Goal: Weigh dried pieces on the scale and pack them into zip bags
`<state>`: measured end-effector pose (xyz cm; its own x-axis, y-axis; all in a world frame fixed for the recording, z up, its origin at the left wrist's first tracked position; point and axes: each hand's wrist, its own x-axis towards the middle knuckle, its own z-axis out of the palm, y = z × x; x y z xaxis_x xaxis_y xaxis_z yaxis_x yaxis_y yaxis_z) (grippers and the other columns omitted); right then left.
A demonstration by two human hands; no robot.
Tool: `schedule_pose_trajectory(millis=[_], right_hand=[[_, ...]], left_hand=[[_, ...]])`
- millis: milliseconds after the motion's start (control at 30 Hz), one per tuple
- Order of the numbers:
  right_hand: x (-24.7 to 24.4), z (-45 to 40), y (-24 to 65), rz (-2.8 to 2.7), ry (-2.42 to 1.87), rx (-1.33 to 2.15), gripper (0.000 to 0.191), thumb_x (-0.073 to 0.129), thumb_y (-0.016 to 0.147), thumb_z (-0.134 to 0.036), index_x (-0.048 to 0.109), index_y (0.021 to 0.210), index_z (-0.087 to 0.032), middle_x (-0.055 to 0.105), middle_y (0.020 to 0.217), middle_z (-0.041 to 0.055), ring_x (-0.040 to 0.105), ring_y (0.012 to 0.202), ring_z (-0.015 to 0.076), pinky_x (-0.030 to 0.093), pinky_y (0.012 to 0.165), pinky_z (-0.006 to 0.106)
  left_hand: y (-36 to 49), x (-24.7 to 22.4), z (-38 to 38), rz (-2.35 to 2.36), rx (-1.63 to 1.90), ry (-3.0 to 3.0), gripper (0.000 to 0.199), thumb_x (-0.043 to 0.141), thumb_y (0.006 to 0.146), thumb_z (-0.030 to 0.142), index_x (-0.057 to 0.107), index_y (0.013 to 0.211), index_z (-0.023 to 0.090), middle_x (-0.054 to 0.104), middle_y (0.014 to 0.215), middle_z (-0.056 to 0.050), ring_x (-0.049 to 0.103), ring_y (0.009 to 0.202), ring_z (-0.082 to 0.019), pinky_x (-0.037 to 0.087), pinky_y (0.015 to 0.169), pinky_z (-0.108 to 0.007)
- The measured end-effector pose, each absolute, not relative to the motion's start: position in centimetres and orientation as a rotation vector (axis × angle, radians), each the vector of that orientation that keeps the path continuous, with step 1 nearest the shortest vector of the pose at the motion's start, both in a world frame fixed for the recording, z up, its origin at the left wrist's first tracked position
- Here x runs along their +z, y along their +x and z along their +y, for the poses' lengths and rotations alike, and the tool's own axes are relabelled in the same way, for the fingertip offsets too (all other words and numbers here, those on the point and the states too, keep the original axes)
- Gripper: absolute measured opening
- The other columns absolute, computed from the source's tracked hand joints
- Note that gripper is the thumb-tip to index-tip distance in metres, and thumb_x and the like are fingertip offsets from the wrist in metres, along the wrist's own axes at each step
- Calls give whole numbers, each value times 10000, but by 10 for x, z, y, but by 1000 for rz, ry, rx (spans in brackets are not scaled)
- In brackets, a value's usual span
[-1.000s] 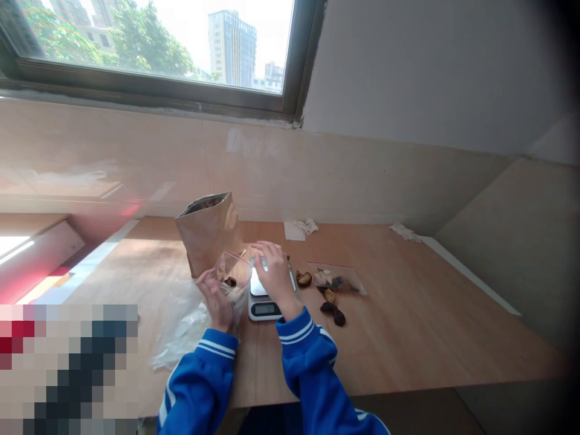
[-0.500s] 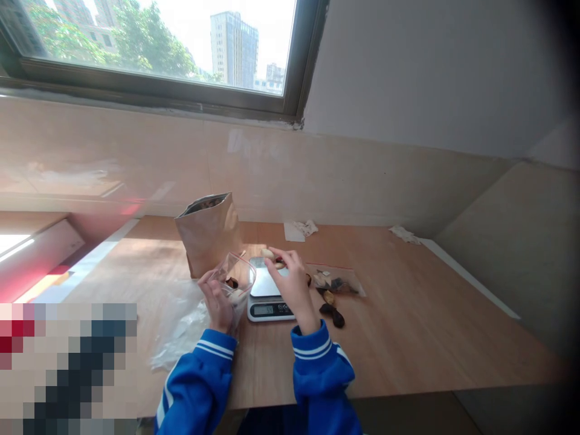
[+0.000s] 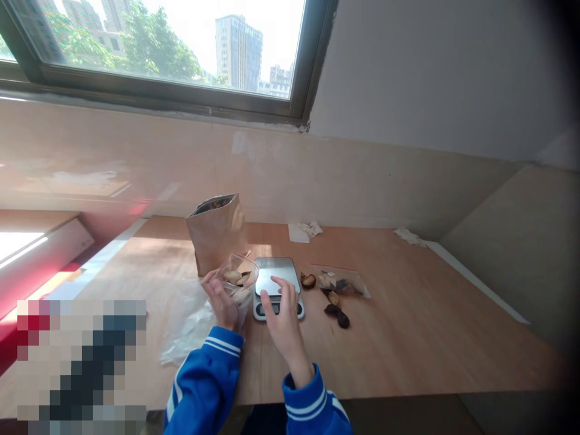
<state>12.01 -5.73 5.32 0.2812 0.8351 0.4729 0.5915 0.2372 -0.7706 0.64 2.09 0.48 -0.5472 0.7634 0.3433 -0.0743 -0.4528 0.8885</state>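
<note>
My left hand (image 3: 222,302) is closed on a clear plastic zip bag (image 3: 236,264) with a red edge and holds its mouth apart. Pale slices and a darker piece (image 3: 233,276) lie inside the bag; their kind is hard to tell. Over the front of a digital kitchen scale (image 3: 275,270) hovers my right hand (image 3: 281,311), fingers spread and holding nothing. The scale's metal plate carries nothing, and my fingers partly cover its display. Just right of the scale lies a brown dried piece (image 3: 309,281).
A brown paper pouch (image 3: 216,238) stands open behind the bag. Another zip bag (image 3: 342,282) with dried pieces lies right of the scale, dark pieces (image 3: 338,315) before it. Crumpled plastic (image 3: 188,326) spreads at left. Torn paper (image 3: 304,232) lies near the wall.
The pale pieces that my right hand held over the scale are now in the zip bag. That hand has let go and moved back toward the scale's front, fingers spread.
</note>
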Motion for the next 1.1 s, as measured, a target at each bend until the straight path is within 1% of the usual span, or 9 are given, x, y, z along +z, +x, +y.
schedule_pose_trajectory(millis=[167,233,333,400,467,600,767,933,1100], right_hand=[[44,-67,98,-1416,-1470,382,599,619,802,-461,401,1285,-181,544,1224,148,519,1138,272,460,942,421],[53,-68,93,-1388,-1442,392,546,614,814,-419,422,1271,-190,555,1217,135,526,1133,258,464,943,404],[71,-73,96,-1350,-1400,393,315,523,886,-335,513,1174,-208,600,1152,98,546,1093,224,464,940,382],[80,-78,105,-1381,-1363,379,259,466,920,-311,557,1145,-221,623,1125,82,550,1079,215,450,951,385],[86,-84,116,-1415,-1323,367,281,421,942,-308,579,1162,-231,626,1152,74,536,1109,216,417,988,404],[87,-96,136,-1373,-1220,477,344,358,966,-341,589,1198,-233,603,1222,71,504,1185,212,382,1035,402],[81,-106,145,-1299,-1118,719,390,346,966,-414,614,1173,-219,609,1232,79,514,1202,210,376,1053,375],[79,-113,149,-1104,-1139,796,459,330,953,-489,657,1099,-202,653,1174,86,555,1166,225,400,1031,370],[80,-116,155,-1058,-1146,810,471,338,944,-510,667,1062,-194,675,1137,88,583,1134,227,417,1007,358]], left_hand=[[17,24,6,1143,2000,899,296,288,944,470,380,1103,237,534,1111,-105,577,983,-205,465,868,-414],[26,30,-6,1109,1934,963,313,248,949,474,356,1134,247,492,1248,-145,543,1109,-231,435,939,-455],[37,35,-24,1136,1845,1120,339,229,952,474,371,1173,259,315,1464,-140,331,1352,-243,293,1088,-500],[40,34,-34,1169,1812,1225,380,219,949,486,407,1186,257,243,1514,-114,212,1411,-230,177,1149,-502],[38,34,-40,1178,1817,1260,405,228,946,493,416,1214,253,229,1526,-102,185,1421,-224,130,1167,-500],[27,41,-48,1173,1780,1148,450,337,935,481,335,1324,255,303,1496,-93,292,1379,-217,229,1141,-467],[11,57,-53,1002,1493,1228,427,424,897,488,558,1163,181,602,1201,-95,525,1179,-251,354,1055,-436],[-2,60,-61,849,1271,1339,451,588,819,427,548,1211,208,624,1204,-88,545,1167,-264,417,993,-404],[-10,62,-69,850,1090,1381,527,604,820,397,464,1295,217,684,1048,-81,650,937,-231,502,840,-368]])
